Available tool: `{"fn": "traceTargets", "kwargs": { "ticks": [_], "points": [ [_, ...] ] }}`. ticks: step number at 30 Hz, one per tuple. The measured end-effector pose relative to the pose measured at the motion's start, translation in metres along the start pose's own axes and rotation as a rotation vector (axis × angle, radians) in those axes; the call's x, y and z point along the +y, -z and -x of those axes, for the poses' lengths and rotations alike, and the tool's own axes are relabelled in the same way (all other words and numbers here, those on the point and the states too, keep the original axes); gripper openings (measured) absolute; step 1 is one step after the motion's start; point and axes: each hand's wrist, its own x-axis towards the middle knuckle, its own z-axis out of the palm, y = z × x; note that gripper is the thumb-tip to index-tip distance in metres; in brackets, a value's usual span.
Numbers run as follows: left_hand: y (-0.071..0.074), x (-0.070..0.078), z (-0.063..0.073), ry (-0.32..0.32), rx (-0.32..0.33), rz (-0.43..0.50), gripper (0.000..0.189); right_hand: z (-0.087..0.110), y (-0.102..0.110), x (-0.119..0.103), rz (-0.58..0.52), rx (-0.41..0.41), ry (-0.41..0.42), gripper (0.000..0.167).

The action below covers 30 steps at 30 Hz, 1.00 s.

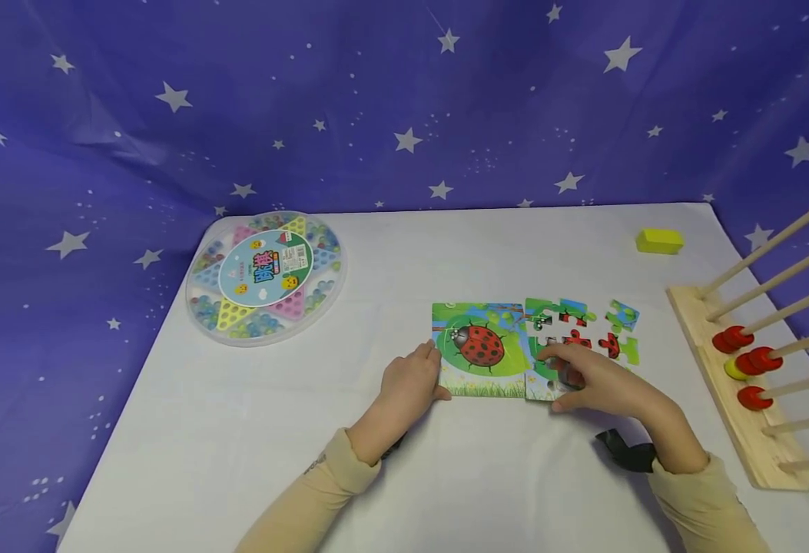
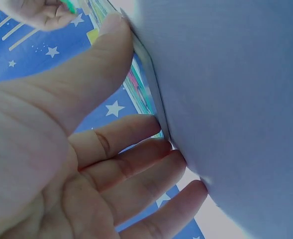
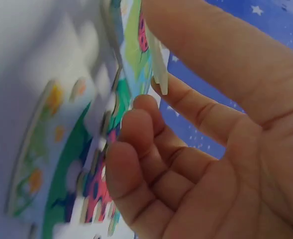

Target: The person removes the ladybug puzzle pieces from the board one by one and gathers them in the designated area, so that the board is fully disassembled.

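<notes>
A square ladybug picture board (image 1: 508,376) lies on the white table. My left hand (image 1: 407,388) rests at its lower left corner, fingers against the left edge and thumb at the bottom edge. Along the board's right side stand several jigsaw pieces (image 1: 537,388), partly under my right hand (image 1: 605,384). Between thumb and index finger that hand pinches a thin puzzle piece (image 3: 160,69), seen edge-on in the right wrist view; its printed face is hidden. Other ladybug puzzle pieces (image 1: 577,338) lie spread just beyond the right hand, with a blue and green piece (image 1: 624,315) farthest right.
A round marble game box (image 1: 266,269) lies at the back left. To the right is a wooden peg rack (image 1: 743,407) with red and yellow discs and long pegs. A yellow block (image 1: 659,241) sits at the back right. A starry blue cloth (image 1: 376,100) hangs behind the table.
</notes>
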Motion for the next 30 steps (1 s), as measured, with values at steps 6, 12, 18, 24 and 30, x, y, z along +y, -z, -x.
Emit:
{"fn": "traceTargets", "kwargs": {
  "ticks": [6,12,18,24,30],
  "points": [
    [0.001,-0.002,-0.002,0.012,0.001,-0.009,0.070,0.003,0.000,0.006,0.006,0.003,-0.027,0.063],
    [0.005,-0.006,-0.001,0.037,-0.010,-0.014,0.070,-0.002,-0.001,0.005,0.008,0.007,-0.041,0.063],
    [0.007,-0.009,0.000,0.038,0.004,0.007,0.065,-0.004,-0.003,0.004,0.022,0.002,-0.040,0.063],
    [0.008,-0.013,0.001,0.050,0.014,0.041,0.057,-0.007,-0.005,0.004,0.028,-0.004,-0.037,0.059],
    [0.009,-0.014,0.002,0.058,0.005,0.034,0.062,-0.008,-0.005,0.001,0.028,-0.003,-0.040,0.059]
  ]
}}
